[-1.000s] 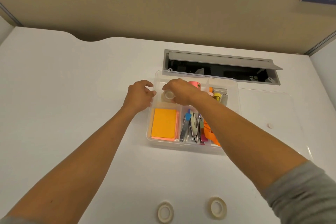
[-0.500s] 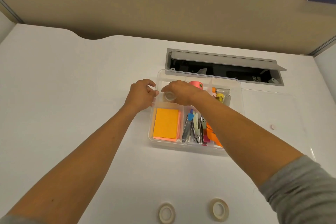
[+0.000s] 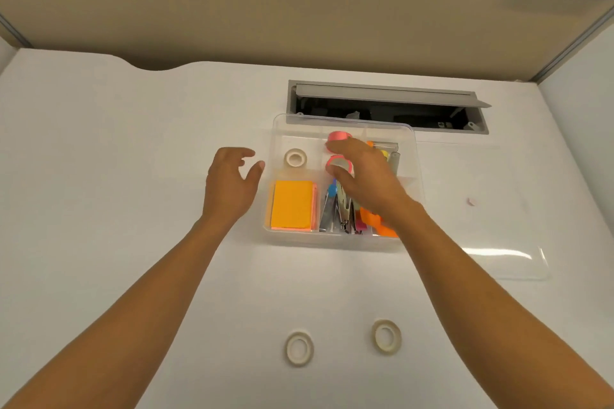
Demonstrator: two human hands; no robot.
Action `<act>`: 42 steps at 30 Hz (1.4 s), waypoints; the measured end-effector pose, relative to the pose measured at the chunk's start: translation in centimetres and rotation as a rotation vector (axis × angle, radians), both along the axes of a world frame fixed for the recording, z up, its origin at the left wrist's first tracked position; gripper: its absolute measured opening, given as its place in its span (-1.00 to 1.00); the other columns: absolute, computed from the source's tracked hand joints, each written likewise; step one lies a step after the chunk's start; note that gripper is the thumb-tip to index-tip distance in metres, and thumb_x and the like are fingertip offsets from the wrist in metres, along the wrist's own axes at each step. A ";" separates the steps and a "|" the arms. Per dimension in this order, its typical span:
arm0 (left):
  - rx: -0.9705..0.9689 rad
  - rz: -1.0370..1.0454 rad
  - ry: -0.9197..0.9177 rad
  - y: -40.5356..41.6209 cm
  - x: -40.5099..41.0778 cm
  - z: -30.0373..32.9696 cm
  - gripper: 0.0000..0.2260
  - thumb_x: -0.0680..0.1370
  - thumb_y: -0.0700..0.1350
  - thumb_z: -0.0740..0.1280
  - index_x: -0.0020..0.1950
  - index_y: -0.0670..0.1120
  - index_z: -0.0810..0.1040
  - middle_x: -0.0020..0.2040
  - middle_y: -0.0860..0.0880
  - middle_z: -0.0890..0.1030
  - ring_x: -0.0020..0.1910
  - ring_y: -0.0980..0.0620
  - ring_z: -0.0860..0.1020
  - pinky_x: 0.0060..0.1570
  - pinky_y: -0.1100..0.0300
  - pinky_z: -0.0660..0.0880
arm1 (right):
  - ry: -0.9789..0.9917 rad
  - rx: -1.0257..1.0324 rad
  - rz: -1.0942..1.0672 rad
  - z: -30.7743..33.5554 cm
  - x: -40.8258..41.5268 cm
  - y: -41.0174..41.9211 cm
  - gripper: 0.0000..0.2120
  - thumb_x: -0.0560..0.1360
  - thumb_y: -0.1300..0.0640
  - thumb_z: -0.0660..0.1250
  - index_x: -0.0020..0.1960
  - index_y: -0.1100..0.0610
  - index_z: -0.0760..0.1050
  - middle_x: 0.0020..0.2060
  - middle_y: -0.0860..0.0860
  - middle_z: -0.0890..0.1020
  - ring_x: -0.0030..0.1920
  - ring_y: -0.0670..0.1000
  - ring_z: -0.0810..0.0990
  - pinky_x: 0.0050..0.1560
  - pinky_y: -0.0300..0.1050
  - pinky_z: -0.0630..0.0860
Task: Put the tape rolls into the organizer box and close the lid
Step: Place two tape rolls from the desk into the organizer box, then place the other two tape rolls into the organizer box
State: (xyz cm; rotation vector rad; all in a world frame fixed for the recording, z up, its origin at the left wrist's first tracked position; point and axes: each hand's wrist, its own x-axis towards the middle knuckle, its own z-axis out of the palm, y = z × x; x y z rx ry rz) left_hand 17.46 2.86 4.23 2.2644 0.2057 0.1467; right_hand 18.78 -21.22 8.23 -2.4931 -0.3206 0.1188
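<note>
Head view: tape roll (image 3: 295, 157) between hands.

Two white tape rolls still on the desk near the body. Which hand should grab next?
Left, probably. The left hand is open and empty beside the clear plastic organizer box; the right hand is over its compartments. White tape rolls and lie near.

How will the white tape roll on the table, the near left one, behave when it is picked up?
The near-left tape roll lies flat on the table, so it probably will not roll until tipped on edge. It looks thin and small, so likely light. Its open centre should let fingers hook it easily.
</note>
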 end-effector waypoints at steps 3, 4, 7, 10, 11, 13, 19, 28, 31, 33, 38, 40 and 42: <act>0.020 -0.060 -0.042 -0.8 -4.6 -0.4 -0.74 0.54 0.00 0.33 0.18 -0.07 0.54 0.20 -0.07 0.49 0.11 -0.02 0.53 0.04 -0.04 0.57 | -0.076 0.095 -0.107 0.5 -5.5 -1.9 -0.66 0.53 0.09 0.35 0.29 0.05 0.48 0.24 0.03 0.57 0.18 0.07 0.53 0.21 0.00 0.45; 0.028 -0.088 -0.043 -1.2 -6.2 -0.6 -0.74 0.54 0.01 0.33 0.18 -0.06 0.54 0.20 -0.06 0.49 0.11 -0.03 0.53 0.05 -0.04 0.57 | -0.102 0.119 -0.120 0.4 -7.3 -2.4 -0.69 0.52 0.12 0.36 0.26 0.09 0.51 0.18 0.04 0.60 0.13 0.07 0.56 0.17 -0.04 0.47; 0.025 -0.170 -0.016 -2.2 -10.5 -1.2 -0.75 0.54 0.02 0.33 0.18 -0.03 0.54 0.20 -0.03 0.49 0.14 -0.01 0.51 0.07 -0.05 0.57 | -0.128 0.145 -0.137 -0.5 -12.1 -3.7 -0.75 0.50 0.17 0.39 0.17 0.15 0.55 0.08 0.05 0.64 0.02 0.08 0.59 0.06 -0.02 0.52; 0.065 -0.271 0.047 -3.1 -14.3 -1.9 -0.71 0.54 0.06 0.31 0.21 -0.02 0.53 0.24 -0.02 0.49 0.20 0.00 0.48 0.13 -0.01 0.54 | -0.013 0.080 -0.198 -2.4 -16.1 -4.8 -0.70 0.52 0.05 0.37 0.23 0.07 0.52 0.17 0.01 0.61 0.07 0.06 0.58 0.10 0.00 0.52; 0.085 -0.299 0.061 -3.4 -15.5 -2.2 -0.69 0.54 0.08 0.30 0.22 -0.02 0.52 0.26 -0.02 0.48 0.23 0.00 0.47 0.16 0.03 0.51 | 0.023 0.036 -0.212 -3.2 -17.3 -5.2 -0.68 0.52 0.01 0.35 0.26 0.04 0.51 0.20 0.00 0.59 0.12 0.05 0.55 0.13 0.01 0.51; 0.131 -0.355 0.073 -3.7 -17.6 -2.6 -0.66 0.54 0.10 0.28 0.25 -0.01 0.50 0.28 0.00 0.47 0.27 0.02 0.43 0.21 0.16 0.41 | 0.074 -0.064 -0.225 -4.5 -19.4 -5.9 -0.65 0.52 -0.04 0.33 0.28 0.00 0.48 0.25 -0.03 0.55 0.24 0.02 0.47 0.17 -0.03 0.46; 0.220 -0.573 0.241 -4.3 -21.9 -3.5 -0.46 0.48 0.26 0.26 0.41 0.10 0.35 0.36 0.10 0.36 0.33 0.09 0.33 0.26 0.23 0.29 | 0.193 -0.212 -0.245 -6.9 -24.0 -7.3 -0.49 0.43 -0.18 0.36 0.33 -0.04 0.42 0.36 -0.04 0.40 0.37 0.00 0.26 0.12 -0.01 0.44; 0.311 -0.756 0.315 -5.1 -23.9 -4.7 -0.57 0.50 -0.06 0.37 0.37 0.03 0.43 0.30 0.08 0.41 0.29 0.02 0.31 0.19 0.19 0.38 | 0.250 -0.186 -0.125 -8.2 -26.0 -6.4 -0.59 0.44 0.05 0.40 0.26 -0.02 0.45 0.21 -0.05 0.45 0.24 0.03 0.37 -0.02 -0.08 0.46; 0.226 -0.694 0.325 -5.1 -23.8 -4.6 -0.62 0.48 -0.06 0.37 0.30 0.04 0.49 0.23 0.12 0.45 0.22 0.05 0.36 0.14 0.25 0.36 | 0.255 -0.062 -0.128 -7.9 -25.8 -6.2 -0.57 0.43 0.02 0.41 0.29 -0.01 0.46 0.18 -0.06 0.50 0.20 0.01 0.42 0.10 -0.07 0.45; 0.185 -0.643 0.302 -4.8 -23.5 -4.4 -0.63 0.48 -0.03 0.38 0.28 0.06 0.50 0.20 0.14 0.46 0.18 0.08 0.38 0.14 0.29 0.31 | 0.241 0.037 -0.146 -7.5 -25.3 -5.9 -0.56 0.43 0.00 0.43 0.28 0.00 0.48 0.18 -0.05 0.53 0.17 0.02 0.47 0.16 -0.04 0.45; 0.116 -0.571 0.205 -3.9 -21.8 -2.9 -0.66 0.47 0.03 0.40 0.24 0.13 0.50 0.15 0.24 0.43 0.12 0.18 0.39 0.12 0.36 0.31 | 0.182 0.220 -0.201 -5.7 -23.0 -5.0 -0.57 0.39 -0.03 0.49 0.24 -0.03 0.52 0.17 -0.09 0.57 0.08 -0.06 0.53 0.05 -0.16 0.54; 0.106 -0.540 0.170 -3.7 -20.5 -2.0 -0.65 0.46 0.04 0.42 0.23 0.15 0.50 0.15 0.25 0.43 0.11 0.21 0.39 0.09 0.44 0.29 | 0.161 0.272 -0.214 -4.9 -21.8 -4.6 -0.57 0.39 -0.04 0.49 0.23 -0.04 0.52 0.14 -0.13 0.57 0.06 -0.10 0.54 -0.03 -0.29 0.53; 0.106 -0.497 0.134 -3.5 -18.7 -1.0 -0.63 0.46 0.04 0.43 0.25 0.14 0.50 0.15 0.26 0.41 0.11 0.22 0.38 0.10 0.44 0.28 | 0.141 0.301 -0.224 -4.2 -20.5 -4.2 -0.57 0.39 -0.06 0.49 0.23 -0.05 0.52 0.13 -0.15 0.56 0.04 -0.11 0.54 -0.06 -0.33 0.53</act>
